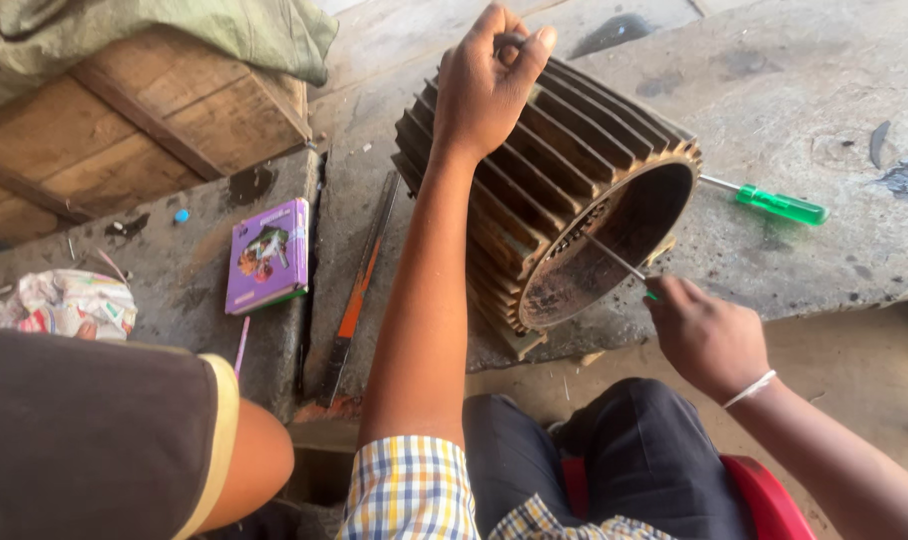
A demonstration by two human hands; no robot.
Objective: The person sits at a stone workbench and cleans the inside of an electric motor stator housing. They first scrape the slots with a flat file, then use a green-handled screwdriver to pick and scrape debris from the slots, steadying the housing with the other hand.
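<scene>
1. The left hand [489, 85] curls its fingers over the top of the finned motor housing [554, 190], which lies on its side on the concrete counter [774, 100].
2. The right hand [704, 335] pinches a thin screwdriver [614, 258] poking into the housing's open end.
3. A green-handled screwdriver [774, 204] lies just behind the housing.

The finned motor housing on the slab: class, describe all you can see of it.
The finned motor housing is a rusty, dark metal cylinder ringed with long ribs, lying on its side on the concrete slab, open end toward the camera. The left hand grips its top; the right hand pokes a thin screwdriver into the hollow bore.
</scene>
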